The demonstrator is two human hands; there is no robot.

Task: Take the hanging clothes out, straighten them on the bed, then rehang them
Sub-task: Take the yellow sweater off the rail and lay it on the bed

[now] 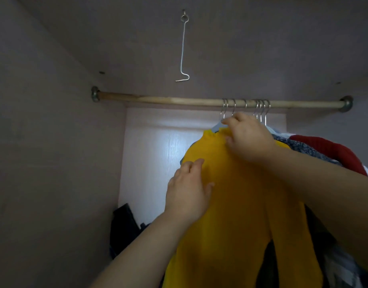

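The fingers [231, 121] of the right hand [249, 138] curl over the collar of the yellow garment [231, 215], thumb pressed against the fabric just below, so they pinch the neckline where it sits on the pale hanger [217, 127]. Whether they also hold the hanger's metal hook cannot be told. The left hand [187, 194] lies flat on the garment's shoulder, fingers [196, 165] straight and relaxed, touching but not gripping.

The garment hangs at the left end of a cluster of clothes on the wooden rod [179, 100], touching a dark patterned garment [299, 146], with a red one [324, 146] beyond.

The fabric looks thin, soft and light. It will likely sag and slide off the hanger if lifted by cloth alone, so the best place to take hold appears to be the hook or the hanger's neck, with the flat hand steadying the body as it comes off the rod.

A bent wire hook [183, 48] dangles from the wardrobe's ceiling, and something dark [125, 225] lies low at the back.
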